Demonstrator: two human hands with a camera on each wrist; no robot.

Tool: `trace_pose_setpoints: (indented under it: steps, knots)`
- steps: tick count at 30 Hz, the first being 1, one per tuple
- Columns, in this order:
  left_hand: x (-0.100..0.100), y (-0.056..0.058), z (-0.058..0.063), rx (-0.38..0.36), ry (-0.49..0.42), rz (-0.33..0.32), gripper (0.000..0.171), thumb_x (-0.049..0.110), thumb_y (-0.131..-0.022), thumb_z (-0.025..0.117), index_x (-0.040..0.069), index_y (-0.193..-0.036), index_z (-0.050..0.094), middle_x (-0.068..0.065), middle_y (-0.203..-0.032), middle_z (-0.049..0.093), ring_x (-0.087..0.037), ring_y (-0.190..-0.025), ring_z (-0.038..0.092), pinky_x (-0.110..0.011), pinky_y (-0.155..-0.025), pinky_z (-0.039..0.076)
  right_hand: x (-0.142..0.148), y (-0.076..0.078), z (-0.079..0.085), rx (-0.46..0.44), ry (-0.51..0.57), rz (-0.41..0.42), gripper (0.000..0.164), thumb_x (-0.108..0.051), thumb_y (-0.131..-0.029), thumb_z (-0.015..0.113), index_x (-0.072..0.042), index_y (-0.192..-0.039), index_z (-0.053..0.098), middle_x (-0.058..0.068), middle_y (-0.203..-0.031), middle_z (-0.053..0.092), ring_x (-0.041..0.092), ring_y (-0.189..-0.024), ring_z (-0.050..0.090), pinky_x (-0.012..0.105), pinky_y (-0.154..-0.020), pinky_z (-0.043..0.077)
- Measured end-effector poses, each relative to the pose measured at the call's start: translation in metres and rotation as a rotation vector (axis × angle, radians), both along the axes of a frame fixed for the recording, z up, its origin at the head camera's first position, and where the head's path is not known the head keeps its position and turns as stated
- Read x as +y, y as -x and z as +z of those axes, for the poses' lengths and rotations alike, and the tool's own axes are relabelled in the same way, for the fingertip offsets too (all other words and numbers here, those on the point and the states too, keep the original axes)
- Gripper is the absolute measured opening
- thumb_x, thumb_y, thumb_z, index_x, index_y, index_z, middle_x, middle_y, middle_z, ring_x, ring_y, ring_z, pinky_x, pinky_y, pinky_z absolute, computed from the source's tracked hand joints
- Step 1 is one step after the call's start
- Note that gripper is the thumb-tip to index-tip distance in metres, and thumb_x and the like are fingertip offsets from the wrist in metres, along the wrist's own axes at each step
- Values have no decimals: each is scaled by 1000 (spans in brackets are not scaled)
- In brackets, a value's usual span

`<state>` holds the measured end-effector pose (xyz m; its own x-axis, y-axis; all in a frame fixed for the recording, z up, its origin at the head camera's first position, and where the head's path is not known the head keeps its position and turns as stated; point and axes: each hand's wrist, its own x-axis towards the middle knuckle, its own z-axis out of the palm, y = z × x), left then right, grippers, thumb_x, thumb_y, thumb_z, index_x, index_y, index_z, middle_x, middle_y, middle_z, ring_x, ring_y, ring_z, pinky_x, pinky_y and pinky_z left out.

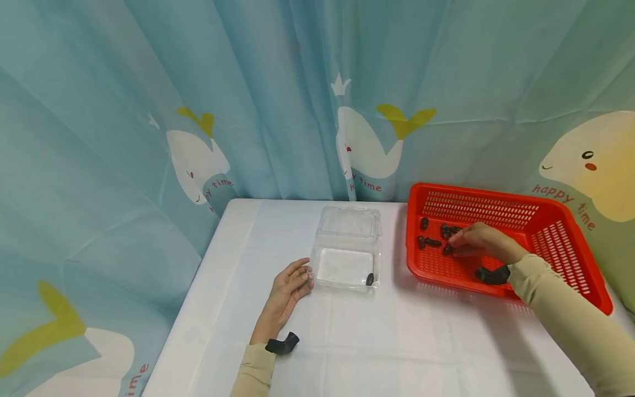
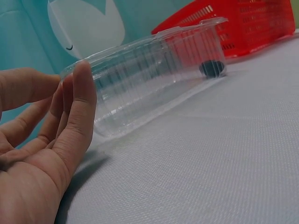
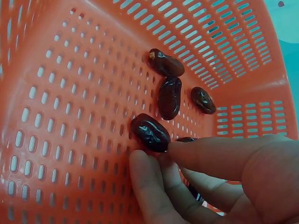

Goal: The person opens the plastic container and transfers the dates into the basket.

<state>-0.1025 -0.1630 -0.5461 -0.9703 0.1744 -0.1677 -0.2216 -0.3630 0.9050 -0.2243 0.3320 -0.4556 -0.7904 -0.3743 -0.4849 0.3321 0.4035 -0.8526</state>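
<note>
A clear plastic clamshell box [image 1: 344, 263] lies with its lid folded back. One dark date [image 1: 369, 279] sits in its near right corner. My left hand [image 1: 288, 289] holds the box at its left edge, thumb and finger on either side of the rim in the left wrist view. Over in the red plastic basket [image 1: 413, 231], my right hand [image 1: 483, 242] pinches a glossy brown date [image 3: 149, 133] between thumb and fingertips, low over the slotted floor. Several more dates [image 3: 169, 98] lie just beyond it, some partly hidden by the fingers.
A white cloth [image 1: 357, 342] covers the table, which ends at a blue curtain [image 1: 278, 99] printed with whales. The basket stands at the back right, a short gap from the box. Its raised walls surround the right hand.
</note>
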Motion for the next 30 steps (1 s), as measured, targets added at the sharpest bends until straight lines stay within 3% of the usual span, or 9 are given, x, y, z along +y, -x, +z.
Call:
trace_pose_setpoints:
  steps: [8,13,18,22,26,30]
  knots:
    - [0,-1,2,0,-21,-7,52,0,-105,55,-3,-154,39,-1,-119,58,-8,-104,62,-21,-89,60,1,0,4,12,2,12,27,3,-105,45,14,-115,67,-4,-100,73,10,-93,74,40,-91,64]
    - [0,-1,2,-4,-12,-8,52,0,-105,55,-2,-154,40,-1,-119,58,-8,-104,62,-21,-89,60,-5,5,12,-34,-95,-11,23,1,-104,53,13,-120,64,-4,-99,70,9,-91,72,39,-91,64]
    - [0,1,1,-6,3,10,50,1,-104,57,-1,-152,43,-1,-118,59,-9,-103,62,-22,-89,60,-12,5,23,-9,-135,6,34,-2,-103,57,18,-131,56,-2,-101,72,11,-91,74,40,-91,64]
    - [0,1,1,-15,-2,11,50,1,-104,57,-1,-152,43,-1,-119,60,-9,-103,62,-23,-90,60,-16,1,33,11,-149,17,35,-4,-103,58,17,-131,57,-2,-102,72,12,-93,74,40,-92,64]
    - [1,0,1,-23,-6,14,50,1,-104,57,0,-152,43,-1,-119,60,-10,-103,62,-23,-90,60,-24,-4,42,71,-139,63,38,-10,-102,64,13,-132,57,-2,-107,73,12,-97,73,39,-93,63]
    - [1,-1,0,-22,5,17,50,2,-104,58,0,-152,44,-2,-119,59,-10,-104,62,-23,-90,60,-37,-11,55,179,-120,167,42,-11,-99,69,8,-135,57,6,-119,71,10,-101,71,36,-93,63]
